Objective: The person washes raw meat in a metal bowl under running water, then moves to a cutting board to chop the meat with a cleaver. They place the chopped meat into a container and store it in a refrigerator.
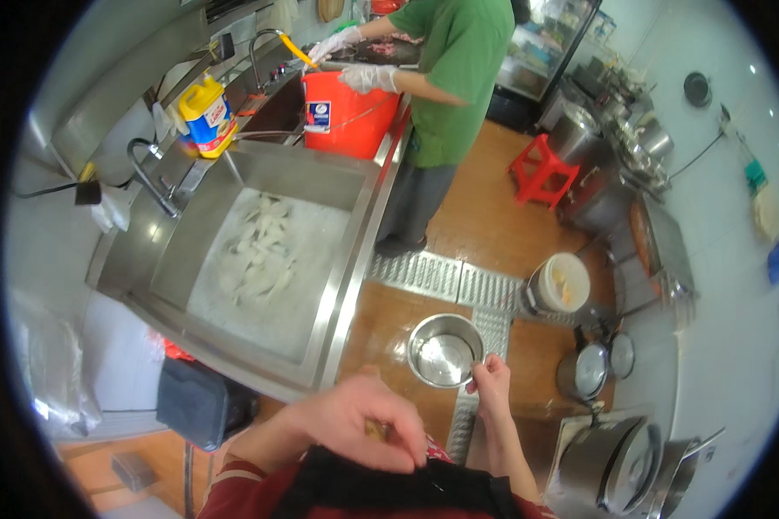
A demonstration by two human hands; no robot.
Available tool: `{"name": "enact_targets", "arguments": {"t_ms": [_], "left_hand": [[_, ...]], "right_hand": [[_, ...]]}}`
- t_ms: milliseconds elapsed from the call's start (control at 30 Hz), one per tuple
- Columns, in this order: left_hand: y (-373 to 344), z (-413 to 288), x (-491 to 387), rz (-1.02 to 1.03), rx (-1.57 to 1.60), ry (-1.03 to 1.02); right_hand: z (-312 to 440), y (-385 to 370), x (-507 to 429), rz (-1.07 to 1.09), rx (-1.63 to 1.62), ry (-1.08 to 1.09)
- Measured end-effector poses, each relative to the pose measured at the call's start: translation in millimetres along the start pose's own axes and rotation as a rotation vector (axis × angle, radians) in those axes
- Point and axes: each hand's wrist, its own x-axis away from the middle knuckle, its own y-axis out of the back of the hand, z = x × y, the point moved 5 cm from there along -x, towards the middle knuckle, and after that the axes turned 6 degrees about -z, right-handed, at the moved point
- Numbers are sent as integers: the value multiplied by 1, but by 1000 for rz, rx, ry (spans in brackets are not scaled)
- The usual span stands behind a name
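Observation:
My right hand (491, 383) pinches the rim of a round stainless steel pot (446, 350), held out over the floor beside the sink. The pot tilts towards me, and its shiny inside looks empty. Close to my body, my left hand (370, 422) is curled near the black apron (389, 483), thumb and fingertips close together; whether it grips the cloth is unclear. A small yellowish thing shows between its fingers. At the left, a large stainless steel sink (347, 285) holds cloudy, foamy water with several pale, oval dishes or pieces (263, 250) in it.
Beyond the sink a co-worker (457, 84) in green with clear gloves handles a red bucket (350, 117). A yellow detergent jug (209, 117) stands on the sink's ledge. On the right are a white bucket (563, 282), a red stool (544, 172) and large pots (613, 460). A grey bin (191, 402) stands lower left.

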Motion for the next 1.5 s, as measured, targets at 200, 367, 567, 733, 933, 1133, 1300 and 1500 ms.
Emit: {"name": "enact_targets", "arguments": {"t_ms": [200, 367, 567, 733, 933, 1133, 1300, 1500], "left_hand": [[16, -51, -89, 499, 330, -234], [30, -59, -144, 424, 369, -301], [34, -37, -194, 331, 149, -511], [37, -34, -201, 189, -323, -621], [140, 8, -111, -1398, -453, -31], [200, 68, -6, -1781, -48, 60], [216, 95, 45, -2052, -69, 108], [218, 123, 110, -2367, 205, -281]], "right_hand": [[34, 23, -70, -148, -20, 21], [41, 24, -136, -129, -42, -5], [50, -15, -234, 179, 68, -15], [95, -92, -284, 509, 35, 26], [160, -197, -259, 766, -10, 117], [168, -304, -193, 1043, 180, 130], [141, -377, -150, 1391, 383, 124], [95, -486, -129, 1786, 733, -31]]}}
